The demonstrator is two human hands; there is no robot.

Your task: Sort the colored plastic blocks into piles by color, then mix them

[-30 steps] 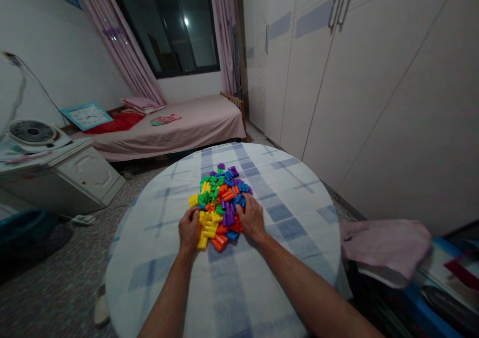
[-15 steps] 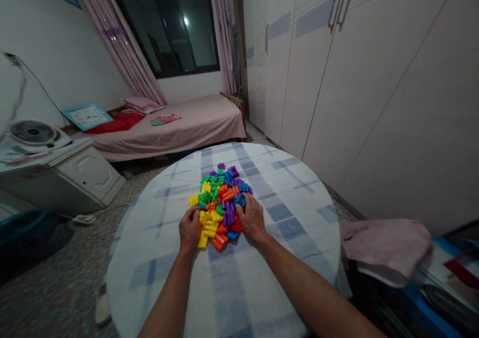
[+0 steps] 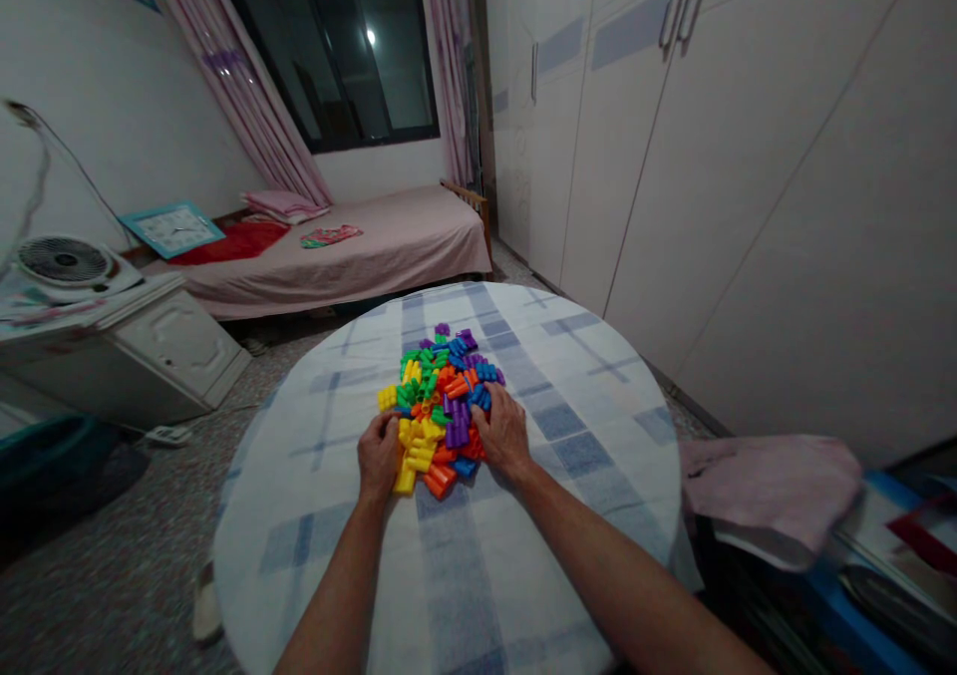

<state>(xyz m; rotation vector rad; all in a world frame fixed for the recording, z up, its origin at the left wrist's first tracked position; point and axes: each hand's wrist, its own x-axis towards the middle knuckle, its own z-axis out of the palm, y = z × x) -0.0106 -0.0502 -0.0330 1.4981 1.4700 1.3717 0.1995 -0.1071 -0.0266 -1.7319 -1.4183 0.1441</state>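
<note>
A heap of plastic building blocks shaped like joined tubes lies on the round table (image 3: 314, 555). My left hand (image 3: 378, 456) rests against the heap's left edge, beside yellow blocks (image 3: 419, 446); its fingers are bent and loosely apart. At the right edge, my right hand (image 3: 502, 433) touches the heap near blue blocks (image 3: 479, 396), thumb and fingers apart. Neither hand visibly lifts a block. Purple blocks (image 3: 457, 423) sit between the hands, orange blocks (image 3: 440, 481) at the front, and green blocks (image 3: 426, 364) farther back. My right hand covers some red blocks.
A blue and white checked cloth covers the table. Beyond it stands a bed (image 3: 404, 236) with a pink sheet. Left is a white cabinet (image 3: 171, 341) with a fan (image 3: 67, 261); right is a tall wardrobe (image 3: 718, 216). Pink cloth (image 3: 770, 486) lies near the table's right edge.
</note>
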